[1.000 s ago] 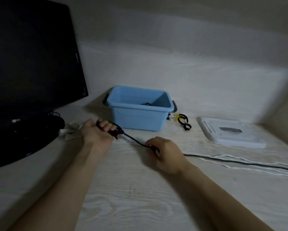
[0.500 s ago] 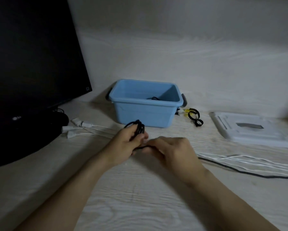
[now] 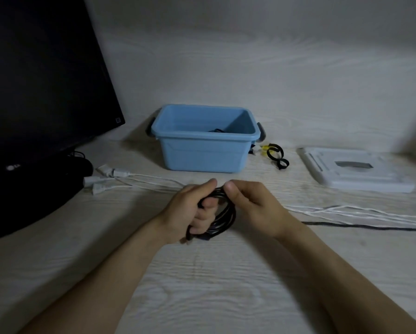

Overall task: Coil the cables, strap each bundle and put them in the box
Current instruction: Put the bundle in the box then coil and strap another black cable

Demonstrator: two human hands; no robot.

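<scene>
A black cable [image 3: 223, 213] is wound into a small coil at the table's middle. My left hand [image 3: 192, 213] grips the coil with fingers curled through its loops. My right hand [image 3: 252, 203] pinches the top of the coil from the right. The cable's loose tail [image 3: 370, 226] trails away to the right edge. Behind my hands stands the open blue box [image 3: 202, 153], with a bit of dark cable showing inside it. White cables [image 3: 361, 212] lie stretched across the table, their plugs [image 3: 103, 182] at the left.
A black monitor [image 3: 40, 80] on its stand fills the left side. The box's white lid [image 3: 354, 169] lies at the right. Black straps with a yellow piece [image 3: 275, 156] sit between the box and the lid. A pale wall closes the back.
My hands came together from apart and moved nearer to me. The stretched black cable has been gathered into a larger coil in my left hand, and its tail has been drawn in.
</scene>
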